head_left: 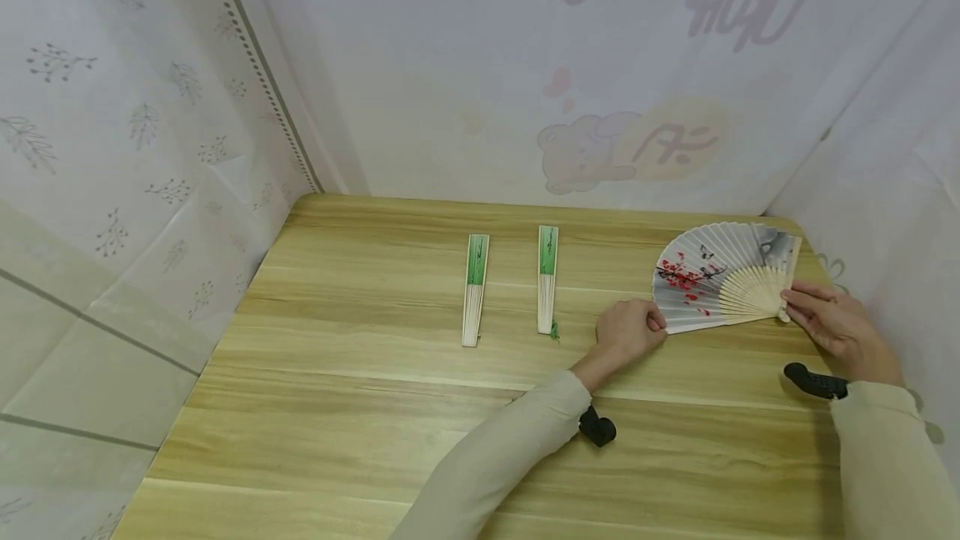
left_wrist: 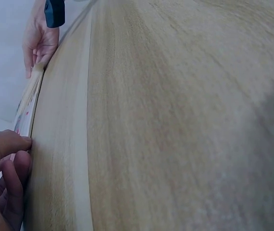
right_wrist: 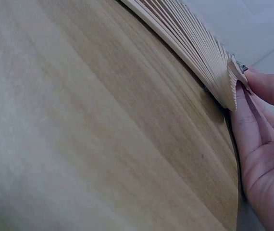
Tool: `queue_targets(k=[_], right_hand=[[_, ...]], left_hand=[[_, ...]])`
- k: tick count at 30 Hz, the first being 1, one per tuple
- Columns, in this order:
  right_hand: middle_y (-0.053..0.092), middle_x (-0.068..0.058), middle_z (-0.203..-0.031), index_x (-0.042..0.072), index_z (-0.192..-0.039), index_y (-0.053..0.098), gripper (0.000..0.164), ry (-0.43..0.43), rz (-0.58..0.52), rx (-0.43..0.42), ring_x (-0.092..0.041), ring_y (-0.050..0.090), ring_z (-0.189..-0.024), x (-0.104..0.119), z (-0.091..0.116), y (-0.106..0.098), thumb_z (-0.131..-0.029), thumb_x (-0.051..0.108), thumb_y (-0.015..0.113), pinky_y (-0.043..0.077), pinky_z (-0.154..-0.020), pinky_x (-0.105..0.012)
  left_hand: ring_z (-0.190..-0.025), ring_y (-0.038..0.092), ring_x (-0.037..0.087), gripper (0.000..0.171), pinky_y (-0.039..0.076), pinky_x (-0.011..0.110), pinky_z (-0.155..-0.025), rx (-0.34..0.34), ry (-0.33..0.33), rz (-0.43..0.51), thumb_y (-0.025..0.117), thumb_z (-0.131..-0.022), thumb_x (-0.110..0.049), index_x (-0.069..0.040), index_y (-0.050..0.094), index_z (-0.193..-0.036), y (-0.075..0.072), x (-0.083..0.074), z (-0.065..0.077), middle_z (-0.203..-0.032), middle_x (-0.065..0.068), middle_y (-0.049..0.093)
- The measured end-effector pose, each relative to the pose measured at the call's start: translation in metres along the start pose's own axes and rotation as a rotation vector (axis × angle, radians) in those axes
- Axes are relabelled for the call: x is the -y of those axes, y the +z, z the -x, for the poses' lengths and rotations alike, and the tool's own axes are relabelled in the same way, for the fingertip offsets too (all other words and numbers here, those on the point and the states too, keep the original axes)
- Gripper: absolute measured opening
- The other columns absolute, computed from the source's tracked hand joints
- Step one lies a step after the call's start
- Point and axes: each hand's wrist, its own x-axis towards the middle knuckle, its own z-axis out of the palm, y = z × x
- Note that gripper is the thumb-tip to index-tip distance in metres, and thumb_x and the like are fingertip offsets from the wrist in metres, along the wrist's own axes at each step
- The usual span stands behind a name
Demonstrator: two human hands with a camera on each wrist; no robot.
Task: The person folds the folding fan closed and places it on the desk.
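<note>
A spread folding fan (head_left: 686, 282), grey-white with red blossoms and pale wooden ribs, lies at the right end of the table in the head view. My left hand (head_left: 628, 330) pinches its lower left corner between thumb and fingers. At the pivot end, my right hand (head_left: 836, 319) grips the outer rib. Close up in the right wrist view, the thumb and fingers of the right hand (right_wrist: 267, 144) hold the gathered rib ends (right_wrist: 230, 84). From the left wrist view, the left hand (left_wrist: 7, 168) is curled at the fan's edge (left_wrist: 29, 113).
Two folded green fans, a left one (head_left: 474, 290) and a right one (head_left: 547, 277) with a green tassel, lie side by side near the middle of the wooden table (head_left: 337, 407). Printed cloth curtains (head_left: 420, 65) stand behind the table and along both sides.
</note>
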Motion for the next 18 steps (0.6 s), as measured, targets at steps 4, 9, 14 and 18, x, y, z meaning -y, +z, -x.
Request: queue_targets(k=[4, 9, 14, 18], right_hand=[[0.071, -0.01, -0.106, 0.003, -0.107, 0.076, 0.04, 0.002, -0.006, -0.013, -0.019, 0.07, -0.099, 0.0005, -0.001, 0.0004, -0.104, -0.014, 0.039, 0.055, -0.088, -0.029], [0.072, -0.007, -0.105, 0.006, -0.106, 0.077, 0.041, -0.009, 0.04, -0.007, -0.016, 0.07, -0.098, -0.0008, -0.0007, 0.0, -0.104, -0.012, 0.04, 0.055, -0.088, -0.027], [0.071, -0.006, -0.106, 0.007, -0.108, 0.077, 0.044, -0.014, 0.046, 0.026, -0.015, 0.07, -0.099, -0.0027, 0.0003, -0.0013, -0.105, -0.012, 0.038, 0.055, -0.089, -0.027], [0.071, -0.007, -0.108, 0.006, -0.109, 0.077, 0.046, -0.018, 0.036, 0.05, -0.015, 0.069, -0.1, -0.0029, 0.0008, -0.0022, -0.105, -0.013, 0.035, 0.055, -0.089, -0.027]], left_hand=[[-0.058, 0.044, -0.009, 0.015, 0.036, 0.014, -0.048, -0.01, -0.009, 0.017, 0.082, -0.086, -0.032, -0.031, 0.068, -0.08, -0.0002, 0.001, -0.0001, -0.066, -0.026, 0.05], [-0.055, 0.044, -0.008, 0.022, 0.036, 0.014, -0.047, -0.013, -0.045, 0.048, 0.085, -0.084, -0.032, -0.028, 0.064, -0.077, -0.0007, 0.001, -0.0007, -0.062, -0.024, 0.051], [-0.052, 0.044, -0.007, 0.022, 0.037, 0.015, -0.046, 0.008, -0.078, 0.038, 0.084, -0.085, -0.034, -0.029, 0.067, -0.073, -0.0011, -0.0005, -0.0013, -0.059, -0.024, 0.052], [-0.052, 0.045, -0.006, 0.019, 0.037, 0.016, -0.045, 0.019, -0.11, 0.014, 0.084, -0.085, -0.035, -0.03, 0.07, -0.073, -0.003, -0.0034, -0.0014, -0.059, -0.024, 0.053]])
